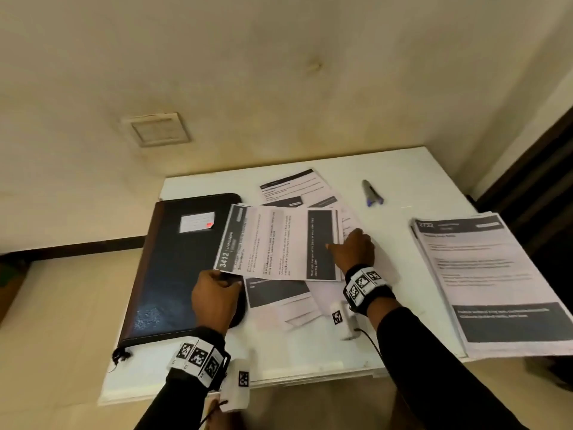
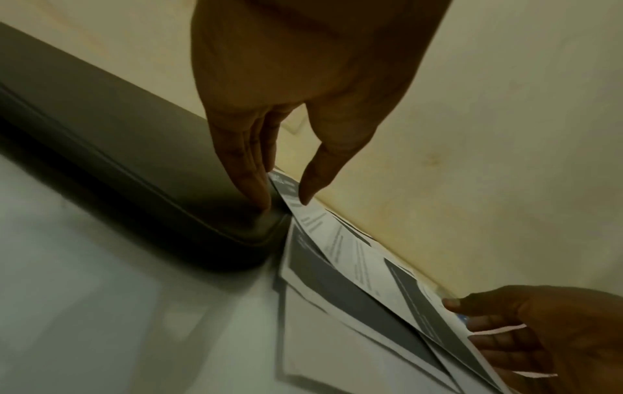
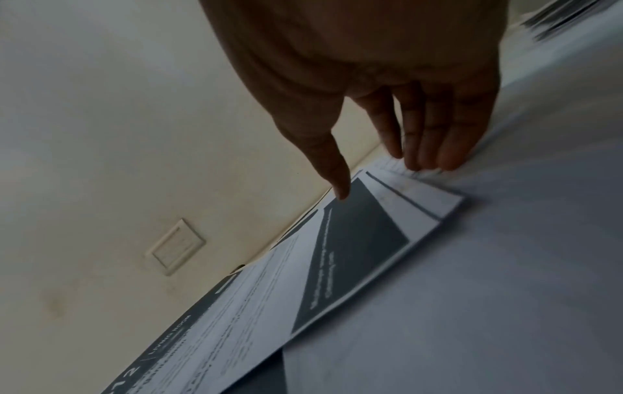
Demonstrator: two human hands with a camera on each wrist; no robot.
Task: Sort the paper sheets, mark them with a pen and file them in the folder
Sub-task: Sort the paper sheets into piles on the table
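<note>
I have the top sheet (image 1: 279, 243) pinched at both ends: left hand (image 1: 215, 301) on its near-left corner over the folder (image 1: 173, 274), right hand (image 1: 353, 248) seemingly gripping its right edge. Pen (image 1: 373, 193) lies far right.

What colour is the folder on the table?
The folder is black, clearest in the head view.
</note>
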